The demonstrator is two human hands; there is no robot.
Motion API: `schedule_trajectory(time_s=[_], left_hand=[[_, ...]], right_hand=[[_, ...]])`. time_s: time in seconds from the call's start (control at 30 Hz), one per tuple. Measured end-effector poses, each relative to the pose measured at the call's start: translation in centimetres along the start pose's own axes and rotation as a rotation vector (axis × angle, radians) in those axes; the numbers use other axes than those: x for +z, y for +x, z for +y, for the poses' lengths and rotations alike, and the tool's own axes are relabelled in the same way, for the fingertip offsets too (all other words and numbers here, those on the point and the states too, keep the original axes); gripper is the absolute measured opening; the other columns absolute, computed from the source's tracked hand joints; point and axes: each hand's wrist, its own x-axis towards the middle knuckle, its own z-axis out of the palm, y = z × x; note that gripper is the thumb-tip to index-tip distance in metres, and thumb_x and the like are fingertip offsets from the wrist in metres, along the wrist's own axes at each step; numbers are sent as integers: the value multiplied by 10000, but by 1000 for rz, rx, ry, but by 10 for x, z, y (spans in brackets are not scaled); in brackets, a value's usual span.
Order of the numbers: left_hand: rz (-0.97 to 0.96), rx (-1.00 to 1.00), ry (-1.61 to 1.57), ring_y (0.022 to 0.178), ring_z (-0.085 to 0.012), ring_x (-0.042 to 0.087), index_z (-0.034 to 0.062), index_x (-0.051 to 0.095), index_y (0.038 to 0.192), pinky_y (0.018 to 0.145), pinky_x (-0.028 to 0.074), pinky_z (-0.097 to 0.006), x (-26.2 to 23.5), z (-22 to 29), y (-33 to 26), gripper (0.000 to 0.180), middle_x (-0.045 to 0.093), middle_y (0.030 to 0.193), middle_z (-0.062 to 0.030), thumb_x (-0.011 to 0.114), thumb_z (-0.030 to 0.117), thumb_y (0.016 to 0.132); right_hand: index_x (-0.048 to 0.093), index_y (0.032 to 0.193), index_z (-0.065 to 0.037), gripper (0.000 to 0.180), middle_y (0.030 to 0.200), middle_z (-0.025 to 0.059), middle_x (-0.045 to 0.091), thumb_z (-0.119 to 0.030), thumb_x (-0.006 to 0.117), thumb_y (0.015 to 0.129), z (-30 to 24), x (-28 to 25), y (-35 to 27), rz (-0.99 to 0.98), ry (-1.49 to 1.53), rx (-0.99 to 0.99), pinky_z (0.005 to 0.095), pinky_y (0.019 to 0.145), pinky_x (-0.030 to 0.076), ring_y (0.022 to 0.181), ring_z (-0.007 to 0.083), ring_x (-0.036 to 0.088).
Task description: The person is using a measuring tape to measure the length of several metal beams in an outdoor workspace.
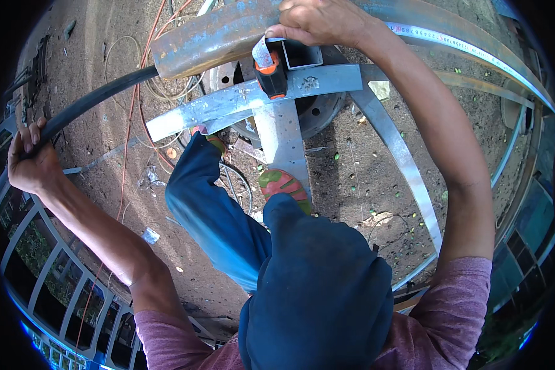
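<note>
My left hand (34,157), far out at the left, is closed round the end of a long black bar (98,98). The bar's other end meets the open end of a rusty, blue-streaked steel tube (213,40); how far it reaches inside is hidden. My right hand (317,21) lies over the tube at the top, its thumb pinching the white blade of a tape measure (270,77). The tape's orange and black case rests upright on a silver steel strip (197,114). A length of measuring tape (462,44) runs rightward along the rusty steel; my hand hides where it joins.
Beside the tape case is the open end of a square tube (302,54). A round metal wheel (327,114) sits under the crossed steel strips. My sandalled foot (283,185) is on the near strip. Orange hoses (132,117) and cables cross the dirt ground; metal frames (49,253) stand left.
</note>
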Motion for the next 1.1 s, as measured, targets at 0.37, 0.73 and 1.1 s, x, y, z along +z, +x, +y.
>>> schedule_trajectory(time_s=[0.37,0.73,1.1], left_hand=[[57,18,-8,621,-242,370,62,442,622,825,385,-485,1,0,2,164,320,625,-80,491,12,770],[62,56,4,596,-251,378,67,431,619,804,395,-500,-3,-2,5,171,316,601,-77,470,4,773],[54,55,7,594,-253,382,81,415,612,792,391,-504,-4,-2,5,190,320,599,-74,486,6,773]], right_hand=[[604,585,-51,377,639,118,606,-308,685,849,1,1,0,-8,-5,-5,451,710,453,704,323,616],[592,562,-73,396,622,105,590,-324,682,855,-3,0,-1,42,-54,-23,444,716,458,671,301,614],[574,556,-76,398,612,98,573,-316,667,860,-2,-2,1,40,-44,-60,432,725,452,683,291,610]])
